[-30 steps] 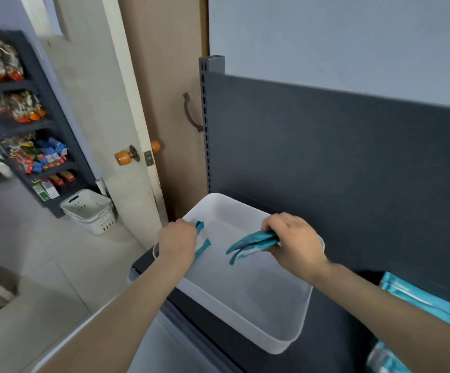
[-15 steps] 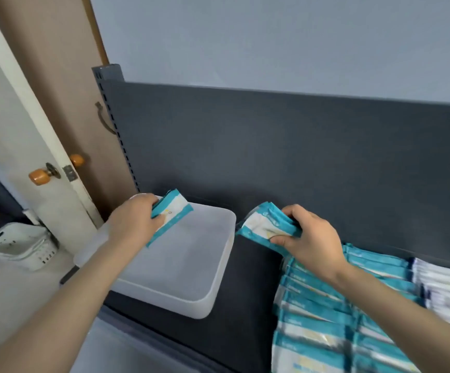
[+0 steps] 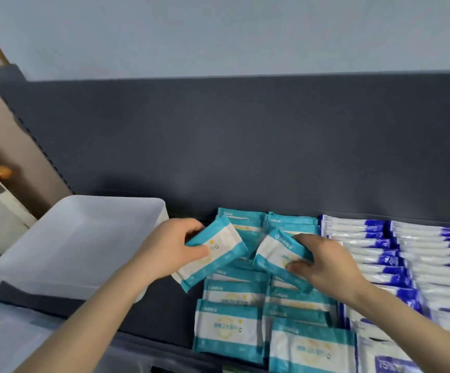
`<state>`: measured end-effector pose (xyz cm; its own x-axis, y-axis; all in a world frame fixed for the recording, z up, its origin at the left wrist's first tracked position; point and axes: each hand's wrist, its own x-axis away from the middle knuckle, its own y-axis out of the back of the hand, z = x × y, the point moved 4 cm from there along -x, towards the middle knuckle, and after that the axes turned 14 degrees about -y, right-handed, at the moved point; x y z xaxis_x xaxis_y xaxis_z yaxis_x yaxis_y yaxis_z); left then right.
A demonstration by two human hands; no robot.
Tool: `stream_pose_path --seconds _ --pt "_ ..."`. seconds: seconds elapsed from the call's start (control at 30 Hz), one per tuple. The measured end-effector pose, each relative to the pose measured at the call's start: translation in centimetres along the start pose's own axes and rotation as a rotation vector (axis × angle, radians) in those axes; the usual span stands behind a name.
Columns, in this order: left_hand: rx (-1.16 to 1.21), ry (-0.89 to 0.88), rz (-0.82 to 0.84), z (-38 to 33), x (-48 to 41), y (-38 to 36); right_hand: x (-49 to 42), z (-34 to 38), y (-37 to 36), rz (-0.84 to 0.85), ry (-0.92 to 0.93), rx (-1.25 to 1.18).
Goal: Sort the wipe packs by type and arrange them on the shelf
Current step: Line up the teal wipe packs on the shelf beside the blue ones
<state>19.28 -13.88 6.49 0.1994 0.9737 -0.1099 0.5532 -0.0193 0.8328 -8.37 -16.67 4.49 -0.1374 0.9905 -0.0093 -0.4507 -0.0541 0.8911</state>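
**Transfer of 2 teal packs from tray to shelf.** The left hand [image 3: 174, 251] grips 1 teal wipe pack [image 3: 223, 249] at its near end. The right hand [image 3: 326, 265] pinches a 2nd teal pack [image 3: 275, 251] between thumb and fingers. Within 1 s both packs have moved from over the white tray [image 3: 78, 238], now at 9 o'clock, to just above the teal rows [image 3: 229, 327] on the shelf [image 3: 164, 316]. The blue packs [image 3: 406, 254] lie at 3 o'clock. Both held packs match the teal rows and appear ready to be laid among them.
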Motion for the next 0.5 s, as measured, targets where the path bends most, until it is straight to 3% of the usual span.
stream_pose_path --seconds 0.27,0.5 --pt "0.182 -0.031 0.355 -0.7 1.7 -6.9 5.2 -3.3 0.7 0.116 -0.054 0.134" --pt "0.2 -0.081 0.508 -0.4 3.4 -9.6 8.7 -4.7 -0.8 0.313 -0.11 0.3"
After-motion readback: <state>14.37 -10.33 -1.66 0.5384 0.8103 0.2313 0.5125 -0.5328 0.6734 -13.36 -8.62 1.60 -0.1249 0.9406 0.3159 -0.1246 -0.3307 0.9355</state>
